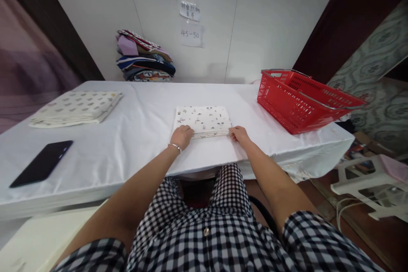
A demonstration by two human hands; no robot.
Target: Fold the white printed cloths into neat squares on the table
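1. On my feed, a folded cloth lies flat on the table, near the centre of the frame.
2. I see off-white fabric folded into a neat, roughly rectangular pad. Small dark grey motifs are scattered over its top, with a touch of yellow near its far left corner and a larger, twig-like figure below that.
3. Along the near edge I can make out several thin layers, one over another; that edge looks a little wavy. The motifs are too small for me to identify.
4. My left hand, with a silvery bracelet at the wrist, is at the near left corner, its fingers closed on the fabric.
5. My right hand is at the near right corner, its fingers pinching the edge there.
6. At the left of the frame I have a second folded piece, off-white with grey and yellowish spots, well apart from my hands. A dark, flat device lies on the table at the lower left.
7. A red basket stands at the right of the frame. At the upper left, a pile of mixed fabrics rises by the wall, which carries a paper marked "45-50".
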